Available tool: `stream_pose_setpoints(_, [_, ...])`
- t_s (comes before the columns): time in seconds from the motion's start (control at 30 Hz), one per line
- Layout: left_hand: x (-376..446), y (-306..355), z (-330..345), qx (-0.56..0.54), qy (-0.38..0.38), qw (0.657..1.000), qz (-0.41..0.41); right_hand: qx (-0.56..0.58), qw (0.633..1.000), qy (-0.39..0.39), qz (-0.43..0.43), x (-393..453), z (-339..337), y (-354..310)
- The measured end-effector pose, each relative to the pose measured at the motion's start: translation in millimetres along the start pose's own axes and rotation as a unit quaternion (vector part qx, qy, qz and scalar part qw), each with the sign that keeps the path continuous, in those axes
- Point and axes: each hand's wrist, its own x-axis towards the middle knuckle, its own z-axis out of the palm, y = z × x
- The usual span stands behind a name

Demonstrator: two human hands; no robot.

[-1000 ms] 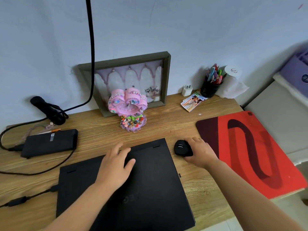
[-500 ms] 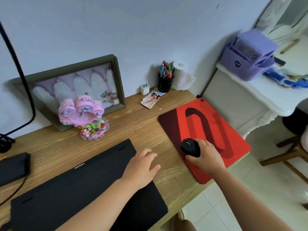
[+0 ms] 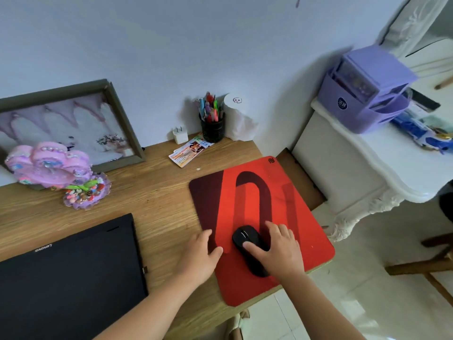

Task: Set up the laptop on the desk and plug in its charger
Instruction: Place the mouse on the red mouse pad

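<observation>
Closed black laptop lies flat at the near left of the wooden worktop, lid down, no hand on it. Right hand rests on a black mouse on the red mouse pad at the right; grip cupped loosely over the mouse, thumb on top, fingers along its right side. Left hand lies flat, grip wide and holding nothing, fingertips on the pad's left edge. Far side: picture frame, pink ornament, pen cup.
</observation>
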Motion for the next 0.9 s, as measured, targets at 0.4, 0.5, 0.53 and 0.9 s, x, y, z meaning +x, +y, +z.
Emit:
stream_pose_setpoints(0.4, [30.6, 20.5, 17.7, -0.278, 0.158, 0.928, -0.189, 0.063, 0.99, 0.015, 0.127, 54.8, -39.1, 70.0])
stream_pose_setpoints(0.5, [30.0, 18.2, 14.8, -0.195, 0.121, 0.958, -0.172, 0.044, 0.993, 0.049, 0.102, 52.0, -39.2, 62.5])
stream_pose_setpoints(0.53, [28.5, 16.4, 13.1, -0.169, 0.11, 0.964, -0.171, 0.048, 0.993, 0.054, 0.097, 51.0, -39.8, 59.2])
stream_pose_setpoints(0.9, [-12.4, -38.7, -31.3, -0.062, 0.17, 0.967, -0.18, 0.069, 0.996, 0.001, 0.052, 22.0, -8.2, -3.9])
